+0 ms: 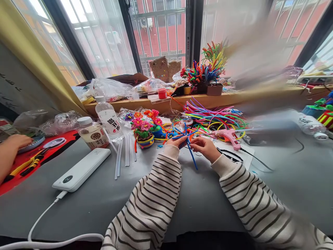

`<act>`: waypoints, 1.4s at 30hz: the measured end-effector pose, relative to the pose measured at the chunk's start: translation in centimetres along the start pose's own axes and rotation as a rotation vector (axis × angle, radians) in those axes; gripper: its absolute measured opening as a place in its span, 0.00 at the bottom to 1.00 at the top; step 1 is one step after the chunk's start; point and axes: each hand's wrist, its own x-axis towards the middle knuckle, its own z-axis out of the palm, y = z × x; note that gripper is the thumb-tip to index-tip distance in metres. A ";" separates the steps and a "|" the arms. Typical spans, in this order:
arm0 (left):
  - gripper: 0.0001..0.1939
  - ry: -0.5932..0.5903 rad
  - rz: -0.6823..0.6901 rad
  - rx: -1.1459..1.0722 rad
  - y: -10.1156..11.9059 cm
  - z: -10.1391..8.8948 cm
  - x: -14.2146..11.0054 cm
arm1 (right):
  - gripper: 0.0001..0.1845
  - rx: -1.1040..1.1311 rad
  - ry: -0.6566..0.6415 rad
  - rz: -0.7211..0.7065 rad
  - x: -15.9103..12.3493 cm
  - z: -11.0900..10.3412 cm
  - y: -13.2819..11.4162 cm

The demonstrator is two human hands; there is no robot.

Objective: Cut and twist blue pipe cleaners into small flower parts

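Observation:
Several blue pipe cleaners (191, 157), crossed over one another, are held up above the middle of the table. My left hand (177, 141) pinches them near where they cross. Close by on the right, my right hand (205, 146) has its fingers bent together at the pipe cleaners; what lies between its fingertips is too small to make out. Just beyond my left hand stands a small pot of pipe-cleaner flowers (143, 130). A pink glue gun (230, 137) lies beyond my right hand, its cable running right.
Loose coloured pipe cleaners (213, 116) are heaped at the back. On the left are a white power bank (82, 170), clear glue sticks (127, 151), a water bottle (109, 119) and a jar (92, 133). Another person's hand (19, 142) is by yellow-handled pliers (32, 162). A bottle (312, 125) lies right.

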 end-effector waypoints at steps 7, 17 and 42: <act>0.06 0.037 0.015 -0.032 0.4 -0.1 -0.1 | 0.13 -0.187 0.057 -0.149 -0.4 0.1 -0.6; 0.06 0.064 0.004 -0.026 0.2 -0.1 0.0 | 0.10 -0.466 0.083 -0.394 -0.6 -0.3 -0.8; 0.03 -0.035 -0.116 0.021 -0.1 -0.1 -0.4 | 0.11 0.170 0.045 -0.019 0.0 0.0 -0.7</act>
